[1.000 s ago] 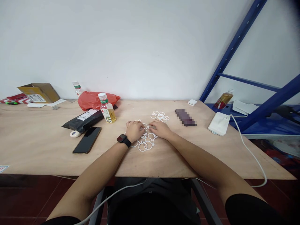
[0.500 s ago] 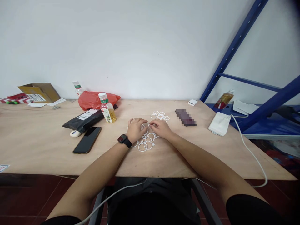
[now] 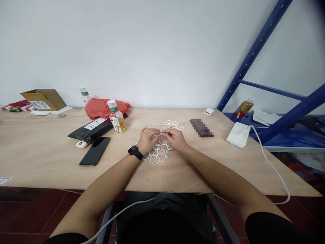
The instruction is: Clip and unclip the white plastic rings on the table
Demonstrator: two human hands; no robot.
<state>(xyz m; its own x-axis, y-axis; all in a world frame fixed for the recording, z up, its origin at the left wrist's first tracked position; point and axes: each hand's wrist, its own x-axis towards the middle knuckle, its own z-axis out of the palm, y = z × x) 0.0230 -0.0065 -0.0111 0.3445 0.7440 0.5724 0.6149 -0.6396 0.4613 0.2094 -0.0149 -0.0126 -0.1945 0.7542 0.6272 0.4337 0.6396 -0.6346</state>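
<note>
My left hand (image 3: 148, 139) and my right hand (image 3: 175, 139) meet fingertip to fingertip above a loose pile of white plastic rings (image 3: 154, 159). Both pinch a white ring, mostly hidden behind the fingers; only a small white bit shows between the tips. Several rings in the pile have small clip-like ends, and some lie under my left hand. Behind my right hand sits a second group of white rings (image 3: 174, 125), apart from the pile. A black watch (image 3: 135, 152) is on my left wrist.
Left of my hands are a phone (image 3: 94, 151), a black parcel bag (image 3: 88, 130), a white oval case (image 3: 81, 144), a drink bottle (image 3: 117, 118) and a red plastic bag (image 3: 98, 108). To the right lie a blurred dark object (image 3: 201, 127) and a white charger (image 3: 238, 134) with its cable.
My fingertips have come closer together over the held ring, and my right hand has tilted slightly. The rings on the table look unmoved.
</note>
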